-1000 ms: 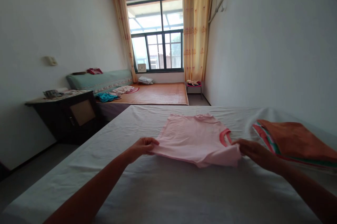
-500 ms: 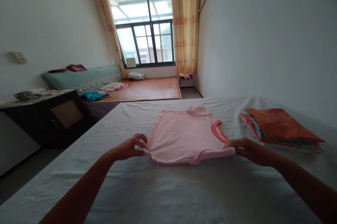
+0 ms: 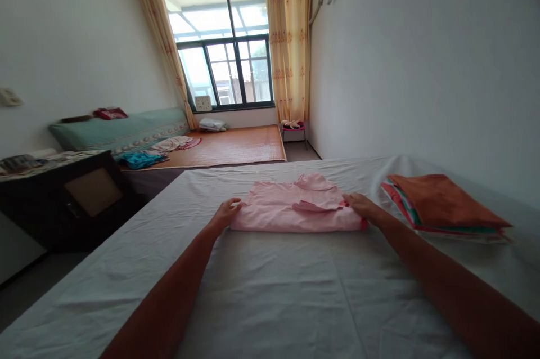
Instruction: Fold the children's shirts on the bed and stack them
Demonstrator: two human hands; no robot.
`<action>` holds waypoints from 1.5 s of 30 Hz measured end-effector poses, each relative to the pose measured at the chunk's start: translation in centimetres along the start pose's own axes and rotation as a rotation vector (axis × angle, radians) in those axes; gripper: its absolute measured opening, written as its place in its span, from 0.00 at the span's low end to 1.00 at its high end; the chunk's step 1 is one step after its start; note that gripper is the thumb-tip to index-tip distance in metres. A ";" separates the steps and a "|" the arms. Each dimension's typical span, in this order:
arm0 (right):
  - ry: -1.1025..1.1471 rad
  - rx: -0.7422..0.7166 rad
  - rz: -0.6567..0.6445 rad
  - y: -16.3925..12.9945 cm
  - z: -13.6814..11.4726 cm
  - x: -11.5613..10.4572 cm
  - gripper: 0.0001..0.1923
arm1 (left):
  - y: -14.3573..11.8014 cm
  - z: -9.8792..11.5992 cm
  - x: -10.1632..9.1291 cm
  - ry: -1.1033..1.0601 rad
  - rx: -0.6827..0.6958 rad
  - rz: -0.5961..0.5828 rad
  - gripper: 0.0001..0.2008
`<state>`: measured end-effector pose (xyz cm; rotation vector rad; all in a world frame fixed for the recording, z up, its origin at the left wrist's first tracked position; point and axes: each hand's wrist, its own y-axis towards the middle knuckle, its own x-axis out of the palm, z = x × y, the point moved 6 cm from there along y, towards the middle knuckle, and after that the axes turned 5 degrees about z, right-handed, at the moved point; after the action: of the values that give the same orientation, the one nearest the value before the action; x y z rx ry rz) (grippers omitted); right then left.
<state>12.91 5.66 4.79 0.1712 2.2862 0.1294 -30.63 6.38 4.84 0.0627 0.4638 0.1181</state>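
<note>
A pink T-shirt (image 3: 274, 215) lies on the white sheet, its near side folded over toward the far side, with a sleeve showing on top. My left hand (image 3: 230, 211) is closed on the shirt's left end, fingers curled over the fabric. At the other end, my right hand (image 3: 360, 206) pinches the cloth near the collar, most of which is now covered. A bit of the red neckband shows under that hand.
To the right on the white-sheeted bed (image 3: 261, 291) is a stack of folded clothes (image 3: 447, 198), orange on top. A dark cabinet (image 3: 90, 190) stands at left. Beyond are a mat-covered bed (image 3: 240, 142) with loose clothes (image 3: 141, 160), and a small stool (image 3: 294, 127) near the curtain.
Both hands have moved away from me, carrying the shirt's near edge over onto its body. The shirt is now narrower, and the view has shifted slightly to the right.
</note>
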 end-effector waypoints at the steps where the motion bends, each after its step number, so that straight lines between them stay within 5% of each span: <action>1: 0.013 0.010 -0.002 -0.1 0.5 0.0 0.23 | 0.2 -0.6 0.1 -0.011 0.001 0.013 0.35; 7: 0.201 -0.075 -0.249 -2.4 1.6 0.2 0.29 | -0.5 -0.7 0.3 0.050 0.116 -0.138 0.33; 12: 0.259 -0.192 -0.380 -3.0 0.4 -0.9 0.21 | -1.4 0.7 0.2 0.054 0.146 -0.211 0.26; 20: 0.136 -0.176 -0.678 -4.0 2.5 -1.2 0.18 | -2.4 0.5 1.3 0.208 0.132 -0.465 0.26; 23: 0.022 -0.151 -0.495 -3.1 2.9 -2.2 0.18 | -2.3 0.7 0.9 0.367 0.161 -0.441 0.23; 26: -0.041 -0.284 -0.199 -2.4 1.2 -2.5 0.18 | -2.4 2.3 0.5 0.570 0.320 -0.177 0.18; 29: -0.076 -0.351 -0.079 -2.2 -0.2 -0.6 0.18 | -4.0 5.5 2.8 0.655 0.609 0.005 0.15; 33: -0.235 -0.262 0.043 -1.7 -0.2 2.1 0.19 | -6.9 9.1 10.3 0.709 0.893 -0.229 0.16; 37: -0.345 -0.222 0.104 -1.4 -0.1 3.1 0.22 | -7.8 10.7 16.0 0.808 0.999 -0.284 0.19; 41: -0.302 -0.275 0.139 -1.6 -0.3 3.2 0.21 | -6.8 9.9 18.1 0.776 0.928 -0.255 0.13; 45: -0.199 -0.275 0.138 -1.3 -0.2 3.0 0.20 | -6.4 9.3 18.0 0.708 0.900 -0.195 0.12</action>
<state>10.65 4.84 2.49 0.1897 2.0336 0.4744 -9.84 1.97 4.67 0.8771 1.1999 -0.2818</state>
